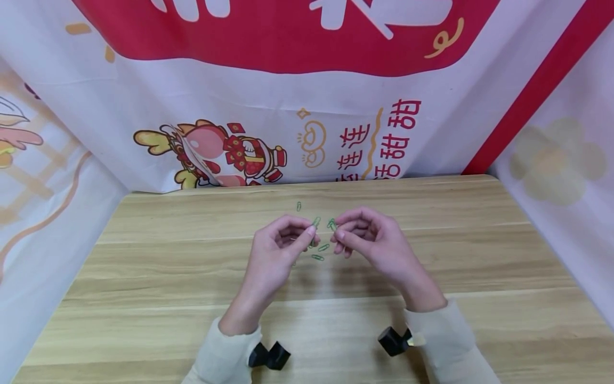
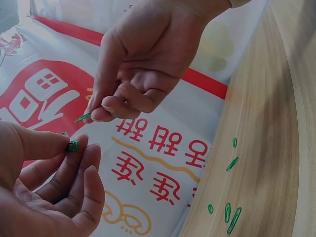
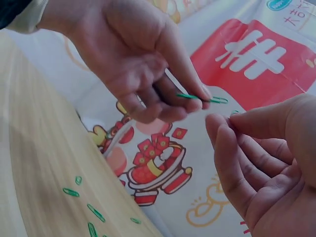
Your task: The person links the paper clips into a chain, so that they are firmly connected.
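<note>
My left hand (image 1: 275, 248) pinches a green paper clip (image 1: 316, 221) between thumb and forefinger, above the table. In the right wrist view that paper clip (image 3: 218, 100) sticks out past the fingertips, with more green wire behind them. Facing it, my right hand (image 1: 376, 242) pinches green paper-clip wire (image 1: 332, 224) at its fingertips. Whether this is one clip or more I cannot tell. A small gap separates the two hands' clips. Below the hands lie loose green paper clips (image 1: 317, 257), several of them, seen also as scattered clips (image 2: 232, 163) in the left wrist view.
The wooden table (image 1: 158, 277) spreads under both forearms. Behind it hangs a printed white and red cloth (image 1: 268, 96), with more cloth at both sides. Black devices (image 1: 394, 341) sit at the sleeve cuffs. One paper clip (image 1: 299, 206) lies farther back.
</note>
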The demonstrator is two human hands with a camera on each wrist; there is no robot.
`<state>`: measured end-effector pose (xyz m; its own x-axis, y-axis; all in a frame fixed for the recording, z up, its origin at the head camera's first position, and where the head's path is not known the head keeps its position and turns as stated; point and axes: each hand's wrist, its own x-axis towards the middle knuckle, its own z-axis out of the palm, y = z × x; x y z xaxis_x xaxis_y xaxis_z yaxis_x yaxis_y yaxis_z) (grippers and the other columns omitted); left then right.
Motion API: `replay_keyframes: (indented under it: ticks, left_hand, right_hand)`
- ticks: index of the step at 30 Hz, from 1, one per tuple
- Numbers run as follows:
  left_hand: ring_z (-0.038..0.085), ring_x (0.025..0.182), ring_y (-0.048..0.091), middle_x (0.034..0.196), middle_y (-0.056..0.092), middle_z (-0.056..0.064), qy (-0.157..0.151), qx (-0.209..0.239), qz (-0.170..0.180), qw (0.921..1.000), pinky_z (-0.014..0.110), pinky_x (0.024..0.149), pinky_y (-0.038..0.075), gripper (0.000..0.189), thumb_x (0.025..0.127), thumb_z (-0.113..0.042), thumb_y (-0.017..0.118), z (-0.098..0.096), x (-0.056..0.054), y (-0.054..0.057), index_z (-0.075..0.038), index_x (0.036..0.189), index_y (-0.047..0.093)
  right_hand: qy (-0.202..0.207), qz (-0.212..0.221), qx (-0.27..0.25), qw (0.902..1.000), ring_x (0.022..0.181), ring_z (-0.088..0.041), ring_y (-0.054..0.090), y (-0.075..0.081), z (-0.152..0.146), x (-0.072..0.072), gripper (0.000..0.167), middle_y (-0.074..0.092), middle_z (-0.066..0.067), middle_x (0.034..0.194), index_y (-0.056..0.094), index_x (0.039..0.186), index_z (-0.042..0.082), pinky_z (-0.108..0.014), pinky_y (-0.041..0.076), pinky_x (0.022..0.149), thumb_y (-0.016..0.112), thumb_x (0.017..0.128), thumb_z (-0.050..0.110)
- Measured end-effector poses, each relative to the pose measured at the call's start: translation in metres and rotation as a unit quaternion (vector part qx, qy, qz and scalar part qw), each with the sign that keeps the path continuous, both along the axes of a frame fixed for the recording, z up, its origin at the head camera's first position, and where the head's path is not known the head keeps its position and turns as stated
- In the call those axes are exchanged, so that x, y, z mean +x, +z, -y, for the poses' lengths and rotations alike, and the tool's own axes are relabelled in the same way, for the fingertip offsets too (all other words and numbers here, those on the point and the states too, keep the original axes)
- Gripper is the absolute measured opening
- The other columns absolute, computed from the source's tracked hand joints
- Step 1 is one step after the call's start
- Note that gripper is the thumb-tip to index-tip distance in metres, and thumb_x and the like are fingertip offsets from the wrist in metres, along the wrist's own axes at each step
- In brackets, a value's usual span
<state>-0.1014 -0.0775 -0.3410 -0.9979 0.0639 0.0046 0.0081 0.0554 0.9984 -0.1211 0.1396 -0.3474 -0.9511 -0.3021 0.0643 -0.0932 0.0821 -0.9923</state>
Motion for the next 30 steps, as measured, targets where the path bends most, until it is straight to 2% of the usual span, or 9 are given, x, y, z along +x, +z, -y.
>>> replay_keyframes:
  ticks: [7,11,17,26,30]
  left_hand:
    - [0.022,0.096,0.071,0.104,0.078,0.014,-0.013,-0.015,-0.006,0.9998,0.026,0.086,0.060,0.010,0.100,-0.009,0.075,-0.003,0.001,-0.002,-0.007,0.110,0.076]
    - [0.020,0.089,0.071,0.097,0.078,0.011,-0.015,-0.046,-0.032,0.9983,0.026,0.082,0.058,0.008,0.099,-0.009,0.077,-0.006,0.002,-0.004,-0.008,0.107,0.078]
    - [0.017,0.087,0.070,0.094,0.079,0.005,-0.006,-0.092,-0.070,0.9933,0.026,0.083,0.057,0.006,0.099,-0.012,0.077,-0.008,0.004,-0.005,-0.012,0.105,0.080]
    - [0.015,0.083,0.069,0.093,0.080,0.002,0.008,-0.113,-0.119,0.9864,0.026,0.080,0.057,0.005,0.099,-0.012,0.078,-0.010,0.005,-0.005,-0.014,0.102,0.081]
    - [0.015,0.083,0.069,0.093,0.080,0.006,0.012,-0.120,-0.135,0.9835,0.026,0.080,0.058,0.005,0.098,-0.011,0.078,-0.010,0.005,-0.006,-0.013,0.101,0.081]
  right_hand:
    - [-0.042,0.005,-0.037,0.9984,0.082,-0.015,0.078,0.002,0.007,0.003,0.025,0.079,-0.003,0.098,0.066,0.128,-0.005,-0.029,0.064,0.073,0.068,0.103,0.002]
    - [-0.051,0.026,-0.079,0.9952,0.080,-0.014,0.078,0.001,0.011,0.004,0.026,0.081,0.001,0.095,0.064,0.127,-0.008,-0.027,0.064,0.073,0.067,0.103,0.001]
    - [-0.059,0.050,-0.103,0.9916,0.080,-0.014,0.078,-0.001,0.015,0.004,0.027,0.081,0.001,0.094,0.064,0.127,-0.006,-0.027,0.064,0.075,0.068,0.102,0.003]
    - [-0.052,0.076,-0.152,0.9841,0.079,-0.013,0.078,-0.001,0.019,0.005,0.022,0.081,0.001,0.092,0.064,0.124,-0.002,-0.026,0.064,0.076,0.064,0.102,0.000]
    - [-0.047,0.090,-0.170,0.9801,0.078,-0.012,0.078,-0.001,0.020,0.005,0.020,0.081,0.001,0.091,0.065,0.122,0.001,-0.025,0.064,0.075,0.063,0.102,-0.001]
